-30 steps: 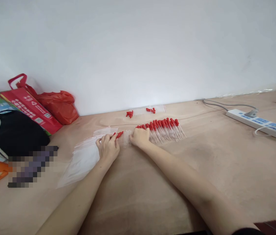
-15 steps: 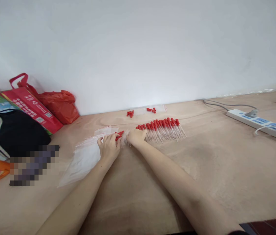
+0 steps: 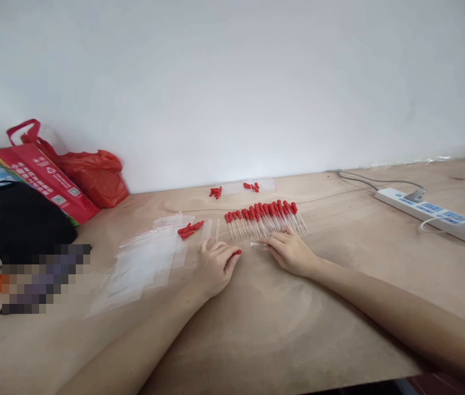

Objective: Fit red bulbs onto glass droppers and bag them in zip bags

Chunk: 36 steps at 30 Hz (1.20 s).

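Between the thumb and fingers of my left hand (image 3: 217,267) is a red rubber cap (image 3: 237,252). My right hand (image 3: 292,252) pinches a thin clear tube (image 3: 256,243) that points left toward the cap; the two are apart. Behind my hands lies a slanting row of clear droppers with red caps (image 3: 271,210). A few uncapped clear tubes (image 3: 211,228) lie just behind my left hand. Loose red caps (image 3: 189,229) sit to their left, on the edge of overlapping clear plastic bags (image 3: 141,263).
More red caps (image 3: 216,192) and a small clear bag (image 3: 234,187) lie near the wall. A white power strip (image 3: 430,215) with cables stands at the right. Red bags (image 3: 92,175) and a black striped bag (image 3: 30,225) crowd the left side.
Both hands have come back toward me, and my right hand has moved right, off the tubes. My left hand has left the loose caps with one cap; my right hand now holds a tube.
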Each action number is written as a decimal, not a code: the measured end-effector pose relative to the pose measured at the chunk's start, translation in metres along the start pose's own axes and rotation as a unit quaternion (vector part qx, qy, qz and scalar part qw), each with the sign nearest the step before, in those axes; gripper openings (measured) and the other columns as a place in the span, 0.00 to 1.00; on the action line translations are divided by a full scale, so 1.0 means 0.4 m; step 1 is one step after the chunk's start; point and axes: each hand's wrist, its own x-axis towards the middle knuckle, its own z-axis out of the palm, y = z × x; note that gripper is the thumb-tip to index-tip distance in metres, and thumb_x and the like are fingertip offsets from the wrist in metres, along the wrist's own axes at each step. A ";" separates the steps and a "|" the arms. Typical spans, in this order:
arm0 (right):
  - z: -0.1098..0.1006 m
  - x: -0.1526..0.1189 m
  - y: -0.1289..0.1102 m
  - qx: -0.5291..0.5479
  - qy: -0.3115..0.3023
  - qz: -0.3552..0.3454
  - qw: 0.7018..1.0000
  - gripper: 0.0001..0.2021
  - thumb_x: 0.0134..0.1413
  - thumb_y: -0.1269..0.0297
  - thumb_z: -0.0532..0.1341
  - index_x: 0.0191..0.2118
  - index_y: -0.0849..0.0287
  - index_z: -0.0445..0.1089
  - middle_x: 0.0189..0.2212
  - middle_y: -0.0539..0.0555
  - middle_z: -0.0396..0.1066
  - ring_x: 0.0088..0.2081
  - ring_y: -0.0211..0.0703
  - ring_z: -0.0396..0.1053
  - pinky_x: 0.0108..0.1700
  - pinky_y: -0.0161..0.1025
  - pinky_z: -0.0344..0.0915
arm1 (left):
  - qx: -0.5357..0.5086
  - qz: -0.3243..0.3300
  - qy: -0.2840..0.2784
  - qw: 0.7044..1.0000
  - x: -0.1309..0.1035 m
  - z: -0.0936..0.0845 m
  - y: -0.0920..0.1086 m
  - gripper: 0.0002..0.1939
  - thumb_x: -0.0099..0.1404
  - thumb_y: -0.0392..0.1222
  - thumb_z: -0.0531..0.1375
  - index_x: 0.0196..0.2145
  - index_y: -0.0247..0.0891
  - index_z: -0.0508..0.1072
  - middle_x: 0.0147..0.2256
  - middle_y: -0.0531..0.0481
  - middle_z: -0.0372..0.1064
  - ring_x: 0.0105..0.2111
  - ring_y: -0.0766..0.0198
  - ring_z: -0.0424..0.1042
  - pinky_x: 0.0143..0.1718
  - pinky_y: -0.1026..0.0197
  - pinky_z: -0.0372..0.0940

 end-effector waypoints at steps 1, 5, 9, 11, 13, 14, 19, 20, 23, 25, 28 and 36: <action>-0.006 -0.016 0.002 -0.001 0.003 -0.017 1.000 0.11 0.58 0.67 0.47 0.40 0.61 0.65 0.30 0.54 0.69 0.32 0.38 0.64 0.38 0.39 0.48 | -0.006 0.008 -0.004 1.000 0.000 0.004 0.011 0.09 0.63 0.37 0.50 0.35 0.40 0.69 0.32 0.53 0.73 0.36 0.62 0.69 0.52 0.46 0.41; -0.015 -0.033 -0.012 0.001 0.003 -0.040 0.999 0.12 0.58 0.67 0.48 0.39 0.60 0.67 0.28 0.52 0.68 0.31 0.36 0.63 0.38 0.39 0.48 | -0.013 0.026 -0.009 1.000 0.003 0.009 0.028 0.08 0.62 0.39 0.51 0.35 0.41 0.70 0.31 0.54 0.73 0.35 0.63 0.69 0.53 0.46 0.40; -0.009 -0.021 -0.029 0.016 -0.002 -0.041 0.999 0.11 0.58 0.67 0.49 0.39 0.60 0.68 0.29 0.52 0.69 0.31 0.36 0.63 0.39 0.39 0.47 | -0.028 0.028 0.001 0.999 0.002 0.010 0.026 0.07 0.62 0.41 0.53 0.33 0.41 0.70 0.30 0.54 0.73 0.33 0.63 0.69 0.52 0.47 0.42; -0.005 -0.019 -0.033 0.027 -0.003 -0.040 0.999 0.11 0.58 0.67 0.49 0.39 0.60 0.68 0.30 0.53 0.69 0.31 0.36 0.64 0.39 0.40 0.47 | -0.035 0.029 0.010 0.999 0.001 0.010 0.024 0.07 0.62 0.42 0.53 0.33 0.41 0.70 0.29 0.55 0.73 0.32 0.64 0.69 0.52 0.48 0.42; -0.003 -0.020 -0.035 0.039 -0.001 -0.038 0.999 0.11 0.58 0.67 0.49 0.39 0.60 0.68 0.30 0.53 0.70 0.31 0.36 0.64 0.40 0.40 0.47 | -0.043 0.030 0.014 0.999 0.001 0.011 0.024 0.07 0.62 0.42 0.53 0.32 0.41 0.70 0.28 0.56 0.73 0.31 0.65 0.69 0.51 0.49 0.43; -0.002 -0.022 -0.035 0.044 0.000 -0.038 0.998 0.11 0.58 0.67 0.49 0.39 0.60 0.68 0.30 0.52 0.70 0.31 0.36 0.64 0.40 0.40 0.46 | -0.047 0.029 0.013 0.998 0.001 0.011 0.025 0.07 0.63 0.42 0.53 0.32 0.41 0.70 0.27 0.56 0.72 0.31 0.65 0.69 0.51 0.50 0.43; -0.003 -0.025 -0.029 0.067 -0.004 -0.050 0.996 0.11 0.57 0.67 0.49 0.38 0.60 0.68 0.28 0.52 0.69 0.29 0.35 0.62 0.40 0.40 0.46 | -0.075 0.021 -0.009 0.997 0.001 0.013 0.024 0.07 0.62 0.40 0.53 0.31 0.41 0.71 0.26 0.56 0.71 0.31 0.65 0.69 0.50 0.50 0.45; -0.004 -0.024 -0.027 0.071 -0.004 -0.055 0.996 0.11 0.57 0.67 0.49 0.38 0.60 0.69 0.28 0.51 0.69 0.29 0.35 0.62 0.40 0.40 0.46 | -0.081 0.022 -0.016 0.996 0.000 0.013 0.024 0.06 0.62 0.40 0.53 0.31 0.41 0.71 0.26 0.56 0.71 0.31 0.65 0.69 0.50 0.49 0.44; -0.004 -0.020 -0.022 0.073 -0.001 -0.074 0.995 0.12 0.57 0.67 0.49 0.38 0.59 0.69 0.27 0.51 0.68 0.27 0.34 0.60 0.39 0.39 0.47 | -0.093 0.024 -0.036 0.995 0.000 0.011 0.024 0.06 0.61 0.39 0.54 0.30 0.41 0.71 0.25 0.56 0.71 0.31 0.65 0.68 0.51 0.48 0.43; -0.004 -0.016 -0.020 0.066 0.000 -0.089 0.994 0.12 0.57 0.67 0.49 0.38 0.60 0.69 0.26 0.51 0.68 0.26 0.34 0.59 0.38 0.39 0.47 | -0.094 0.025 -0.046 0.994 0.001 0.009 0.025 0.05 0.61 0.39 0.55 0.30 0.41 0.71 0.25 0.57 0.71 0.31 0.65 0.68 0.51 0.48 0.42; -0.002 -0.011 -0.017 0.048 0.003 -0.106 0.993 0.12 0.57 0.69 0.49 0.38 0.60 0.69 0.25 0.51 0.67 0.24 0.34 0.57 0.36 0.38 0.46 | -0.089 0.027 -0.045 0.995 0.002 0.008 0.028 0.04 0.60 0.38 0.55 0.29 0.41 0.70 0.25 0.57 0.72 0.31 0.65 0.68 0.51 0.47 0.41; -0.003 -0.006 -0.022 0.012 -0.003 -0.136 0.991 0.11 0.53 0.74 0.49 0.33 0.61 0.69 0.24 0.51 0.66 0.26 0.35 0.56 0.33 0.38 0.44 | -0.061 0.068 -0.030 0.995 -0.002 0.008 0.034 0.05 0.61 0.37 0.53 0.30 0.39 0.69 0.27 0.57 0.72 0.33 0.65 0.67 0.51 0.49 0.41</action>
